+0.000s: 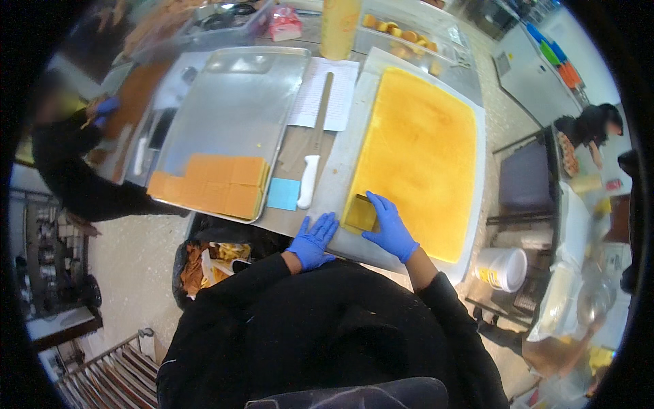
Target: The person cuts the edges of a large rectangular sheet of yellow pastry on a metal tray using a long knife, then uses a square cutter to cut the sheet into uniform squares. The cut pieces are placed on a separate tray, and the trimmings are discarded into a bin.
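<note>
A large yellow sheet cake (421,158) lies on parchment paper (331,191) in front of me. My right hand (391,227), in a blue glove, grips what looks like a square metal cutter (360,213) at the cake's near left corner. My left hand (314,243), also gloved, rests flat by the table's near edge, left of that corner, and holds nothing. Left of the cake lie a long serrated knife with a white handle (308,181) and a light blue square (283,194). Orange-brown cake squares (225,176) sit in rows at the near end of a metal sheet pan (240,107).
Printed sheets (311,105) lie under the blade. Behind are a yellow cylinder (339,28) and a clear bin (454,38) near small cakes. A lined bin of scraps (217,263) stands below the table. Another person (71,148) works at the left; a white bucket (503,268) is right.
</note>
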The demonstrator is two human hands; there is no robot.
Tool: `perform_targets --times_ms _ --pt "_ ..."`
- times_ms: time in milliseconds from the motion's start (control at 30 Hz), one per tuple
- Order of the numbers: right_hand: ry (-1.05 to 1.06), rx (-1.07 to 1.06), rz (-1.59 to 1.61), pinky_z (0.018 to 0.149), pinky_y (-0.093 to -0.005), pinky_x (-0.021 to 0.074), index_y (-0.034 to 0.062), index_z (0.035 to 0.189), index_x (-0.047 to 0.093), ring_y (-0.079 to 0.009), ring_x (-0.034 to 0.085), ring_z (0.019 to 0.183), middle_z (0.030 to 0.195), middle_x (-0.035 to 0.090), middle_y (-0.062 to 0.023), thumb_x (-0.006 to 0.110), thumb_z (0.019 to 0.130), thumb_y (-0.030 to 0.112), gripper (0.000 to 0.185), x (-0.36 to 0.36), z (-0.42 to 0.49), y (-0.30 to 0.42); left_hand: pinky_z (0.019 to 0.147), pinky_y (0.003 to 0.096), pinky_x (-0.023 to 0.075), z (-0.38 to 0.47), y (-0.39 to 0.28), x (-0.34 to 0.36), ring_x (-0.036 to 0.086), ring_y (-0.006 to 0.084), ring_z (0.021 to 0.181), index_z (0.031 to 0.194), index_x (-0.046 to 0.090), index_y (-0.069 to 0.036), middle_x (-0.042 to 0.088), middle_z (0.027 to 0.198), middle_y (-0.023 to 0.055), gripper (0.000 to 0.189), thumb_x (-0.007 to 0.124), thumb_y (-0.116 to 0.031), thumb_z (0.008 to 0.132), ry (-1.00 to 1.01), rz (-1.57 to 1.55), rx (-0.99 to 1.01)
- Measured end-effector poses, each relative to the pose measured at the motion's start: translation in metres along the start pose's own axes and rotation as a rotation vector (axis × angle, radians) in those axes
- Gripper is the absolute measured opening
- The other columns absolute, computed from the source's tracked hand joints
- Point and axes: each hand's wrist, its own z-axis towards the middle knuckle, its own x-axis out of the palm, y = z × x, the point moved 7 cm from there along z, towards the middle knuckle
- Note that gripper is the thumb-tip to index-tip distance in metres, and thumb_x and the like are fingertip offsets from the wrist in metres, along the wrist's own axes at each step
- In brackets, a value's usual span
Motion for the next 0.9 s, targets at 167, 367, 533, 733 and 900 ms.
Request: perform_targets --times_ms 167,367,533,733,900 --pt "-0.075 -0.023 0.019 0.108 -0.0417 0.0314 0.0089 0.142 0.030 -0.0367 0.036 0.126 0.136 0.040 -0.0188 0.078 0.065 0.013 0.090 0.005 -0.004 -0.002 0.111 0.0568 0.0071 -0.001 0.004 0.014 0.010 0.0267 0.143 0.148 0.011 -0.007 0.009 0.155 0.0128 0.098 0.064 -0.048 0.077 0.001 0.015 -0.008" --pt "-0.075 -0.085 -0.002 0.107 -0.0426 0.0331 0.0089 0.142 0.030 -0.0375 0.038 0.124 0.134 0.041 -0.0199 0.079 0.064 0.014 0.092 0.004 -0.002 -0.007 0.112 0.0551 0.0093 -0.004 0.002 0.008 0.012 0.0255 0.143 0.148 0.014 -0.009 0.012 0.155 0.0105 0.097 0.067 -0.043 0.075 -0.058 0.025 -0.018" --pt "-0.068 -0.078 0.033 0.106 -0.0423 0.0331 0.0095 0.141 0.031 -0.0373 0.039 0.123 0.133 0.041 -0.0194 0.079 0.062 0.013 0.093 0.003 -0.001 -0.005 0.112 0.0539 0.0108 -0.008 0.000 0.002 0.014 0.0250 0.143 0.148 0.017 -0.010 0.014 0.155 0.0095 0.093 0.068 -0.039 0.075 -0.101 -0.015 -0.013" --pt "-0.051 -0.068 0.034 0.105 -0.0416 0.0339 0.0106 0.141 0.032 -0.0366 0.040 0.121 0.129 0.043 -0.0187 0.080 0.061 0.010 0.092 0.004 0.003 -0.005 0.112 0.0534 0.0106 -0.008 0.000 0.001 0.015 0.0247 0.142 0.148 0.016 -0.010 0.015 0.154 0.0094 0.092 0.067 -0.037 0.076 -0.102 -0.005 -0.022" --pt "-0.056 -0.052 0.039 0.105 -0.0407 0.0344 0.0107 0.141 0.033 -0.0363 0.041 0.119 0.127 0.043 -0.0184 0.079 0.062 0.010 0.091 0.006 0.003 -0.006 0.113 0.0534 0.0099 -0.008 -0.001 0.001 0.015 0.0250 0.142 0.148 0.016 -0.010 0.015 0.154 0.0094 0.092 0.067 -0.037 0.076 -0.094 -0.018 -0.023"
